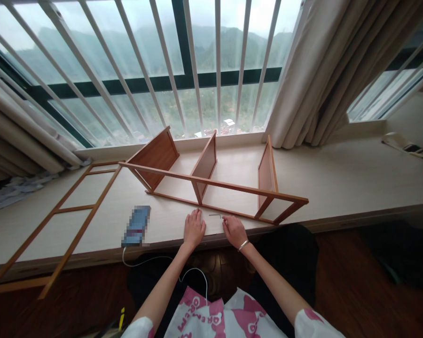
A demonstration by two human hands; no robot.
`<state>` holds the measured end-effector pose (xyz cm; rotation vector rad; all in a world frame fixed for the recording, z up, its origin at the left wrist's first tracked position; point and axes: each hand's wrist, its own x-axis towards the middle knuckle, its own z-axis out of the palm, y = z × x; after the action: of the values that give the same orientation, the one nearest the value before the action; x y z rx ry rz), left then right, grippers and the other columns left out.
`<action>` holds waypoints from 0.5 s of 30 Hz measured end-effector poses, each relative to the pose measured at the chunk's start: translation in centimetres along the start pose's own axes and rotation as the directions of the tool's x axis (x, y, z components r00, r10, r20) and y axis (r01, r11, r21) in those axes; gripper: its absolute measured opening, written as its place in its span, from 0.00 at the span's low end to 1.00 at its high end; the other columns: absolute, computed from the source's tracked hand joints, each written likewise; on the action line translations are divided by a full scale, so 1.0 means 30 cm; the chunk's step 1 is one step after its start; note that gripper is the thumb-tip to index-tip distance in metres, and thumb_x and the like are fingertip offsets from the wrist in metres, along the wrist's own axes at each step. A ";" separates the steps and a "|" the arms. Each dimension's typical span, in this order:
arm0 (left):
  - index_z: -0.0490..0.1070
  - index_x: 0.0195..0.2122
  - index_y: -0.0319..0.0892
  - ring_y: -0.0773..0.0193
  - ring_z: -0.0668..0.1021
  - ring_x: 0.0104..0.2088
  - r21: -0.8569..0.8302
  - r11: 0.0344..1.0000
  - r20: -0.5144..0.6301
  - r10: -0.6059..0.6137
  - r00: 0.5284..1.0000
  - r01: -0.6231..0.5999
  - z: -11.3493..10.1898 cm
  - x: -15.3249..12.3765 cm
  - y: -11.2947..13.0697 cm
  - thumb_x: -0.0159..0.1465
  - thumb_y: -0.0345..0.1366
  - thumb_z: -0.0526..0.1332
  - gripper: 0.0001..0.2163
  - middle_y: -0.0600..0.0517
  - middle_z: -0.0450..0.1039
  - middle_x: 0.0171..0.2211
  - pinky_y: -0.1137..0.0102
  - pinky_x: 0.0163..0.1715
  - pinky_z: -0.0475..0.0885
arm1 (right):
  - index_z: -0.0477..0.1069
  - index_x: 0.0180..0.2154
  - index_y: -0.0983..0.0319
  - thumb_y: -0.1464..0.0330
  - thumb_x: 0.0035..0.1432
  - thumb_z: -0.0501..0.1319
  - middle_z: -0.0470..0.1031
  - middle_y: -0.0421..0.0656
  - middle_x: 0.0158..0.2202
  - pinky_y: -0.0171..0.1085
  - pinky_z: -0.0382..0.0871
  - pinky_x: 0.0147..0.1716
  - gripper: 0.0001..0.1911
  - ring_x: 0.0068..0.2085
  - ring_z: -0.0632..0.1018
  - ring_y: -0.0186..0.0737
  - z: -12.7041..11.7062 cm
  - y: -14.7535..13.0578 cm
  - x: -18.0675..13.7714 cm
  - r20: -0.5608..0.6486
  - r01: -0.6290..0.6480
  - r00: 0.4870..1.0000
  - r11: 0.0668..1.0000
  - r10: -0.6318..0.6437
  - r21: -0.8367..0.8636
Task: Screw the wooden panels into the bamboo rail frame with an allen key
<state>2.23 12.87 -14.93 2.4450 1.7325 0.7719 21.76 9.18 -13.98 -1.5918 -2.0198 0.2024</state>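
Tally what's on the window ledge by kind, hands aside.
Wooden rack with upright panels: 1
Flat wooden frame: 1
Hex key, at the right hand fingertips: 1
Phone, left of the left hand: 1
Total: 4

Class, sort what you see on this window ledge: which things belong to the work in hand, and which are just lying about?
In use:
- wooden shelf frame, lying on its side
- small metal hex key, at the right hand
- left hand, flat on the ledge

Lying about:
- phone with white cable
- flat lattice frame
- curtains
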 end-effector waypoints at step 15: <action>0.42 0.62 0.41 0.58 0.47 0.63 0.309 0.948 0.197 0.017 0.980 -0.078 -0.036 -0.018 0.007 0.62 0.46 0.42 0.28 0.51 0.41 0.63 0.58 0.60 0.44 | 0.49 0.59 0.61 0.60 0.55 0.55 0.55 0.46 0.59 0.48 0.48 0.56 0.33 0.59 0.57 0.47 0.045 0.045 -0.090 -0.037 0.057 0.997 0.966 -0.069 -0.253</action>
<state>1.81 12.06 -14.12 2.6610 1.8506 0.2603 22.61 7.33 -16.59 -1.6623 -2.1242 -0.1194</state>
